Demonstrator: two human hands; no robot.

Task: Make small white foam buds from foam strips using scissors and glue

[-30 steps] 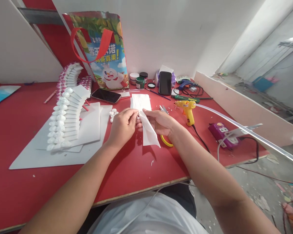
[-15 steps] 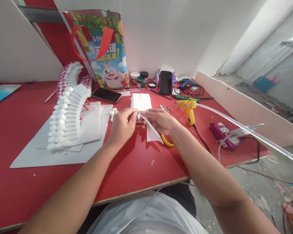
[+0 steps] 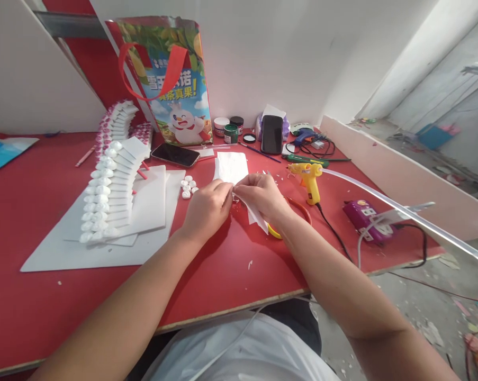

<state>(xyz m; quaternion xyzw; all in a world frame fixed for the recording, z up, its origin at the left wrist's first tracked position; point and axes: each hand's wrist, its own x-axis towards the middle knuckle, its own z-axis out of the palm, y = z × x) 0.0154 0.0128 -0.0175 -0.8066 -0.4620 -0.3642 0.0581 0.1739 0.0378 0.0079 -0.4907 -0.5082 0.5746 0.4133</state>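
My left hand (image 3: 210, 203) and my right hand (image 3: 262, 196) meet fingertip to fingertip over the red table (image 3: 218, 275). Both pinch a thin white paper strip (image 3: 258, 218), whose loose end hangs down below my right palm. The pinched end is mostly hidden by my fingers. Just behind them lies a stack of white paper sheets (image 3: 231, 166). Several small white rolled pieces (image 3: 188, 186) sit left of the stack, close to my left hand. Under my right wrist are scissors with yellow and orange handles (image 3: 274, 231), partly covered.
On the left, a curved row of white-tipped panels (image 3: 119, 185) rests on white boards (image 3: 52, 248). A yellow glue gun (image 3: 310, 182) with a long clear stick stands right. Behind are a carrier bag (image 3: 175, 95), a phone (image 3: 176, 155), paint jars (image 3: 231, 133) and a purple box (image 3: 368, 222).
My hands have shifted slightly right, and my right hand has turned over the strip. More of the white rolled pieces and the orange scissor handle now show.
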